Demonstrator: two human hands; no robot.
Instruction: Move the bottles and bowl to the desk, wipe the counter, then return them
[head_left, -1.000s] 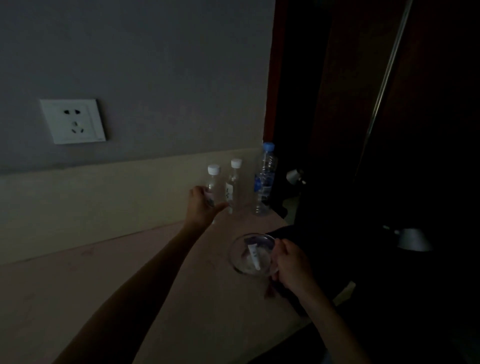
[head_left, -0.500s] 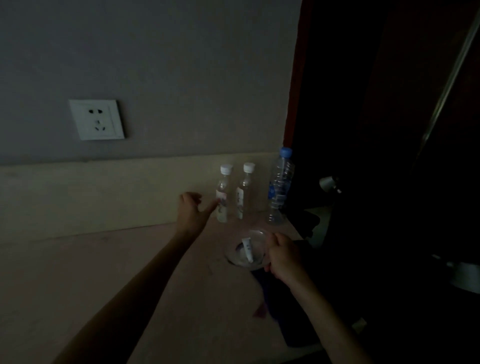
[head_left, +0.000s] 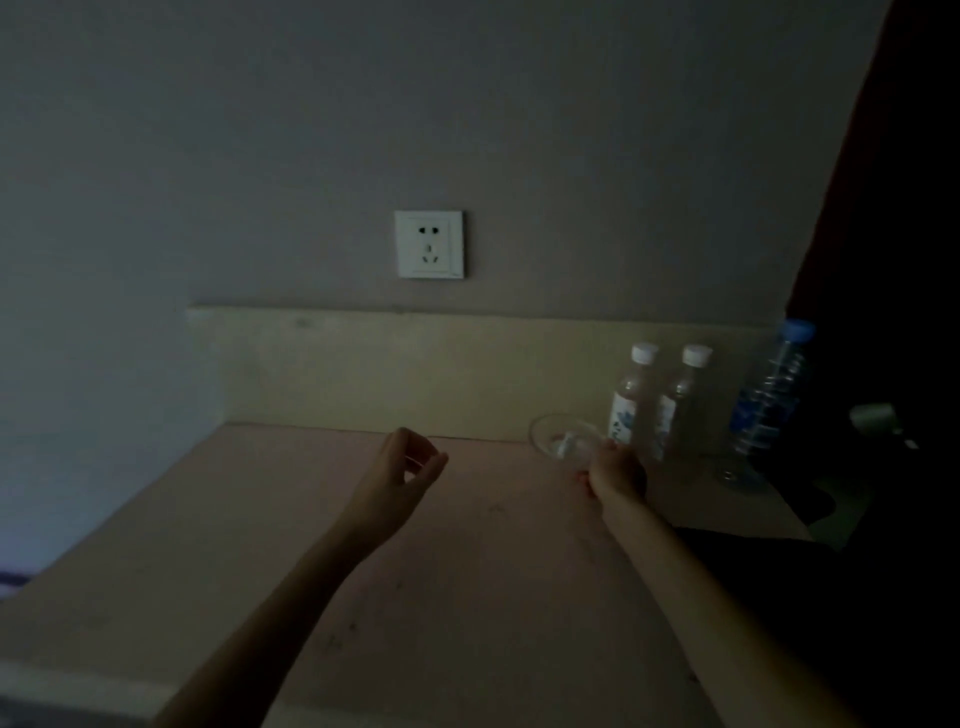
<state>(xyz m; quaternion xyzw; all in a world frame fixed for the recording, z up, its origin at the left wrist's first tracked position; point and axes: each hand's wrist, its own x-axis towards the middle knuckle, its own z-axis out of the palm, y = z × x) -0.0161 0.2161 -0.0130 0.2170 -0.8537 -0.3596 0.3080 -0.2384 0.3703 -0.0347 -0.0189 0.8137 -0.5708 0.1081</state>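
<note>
Right hand (head_left: 613, 470) fingers (head_left: 605, 448) pinching near rim of glass bowl (head_left: 563, 441), low over counter (head_left: 467, 545). Just right of those fingers, two white-capped bottles (head_left: 657, 405) upright, long axes vertical; blue-capped water bottle (head_left: 769, 400) further right. Left hand (head_left: 402, 467) well left of bowl, fingers loosely curled, holding nothing. Right hand clearly nearer for next bottle.

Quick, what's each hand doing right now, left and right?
Left hand: holds nothing, fingers loosely curled above the counter.
Right hand: grips the near rim of the glass bowl, beside the bottles.
</note>
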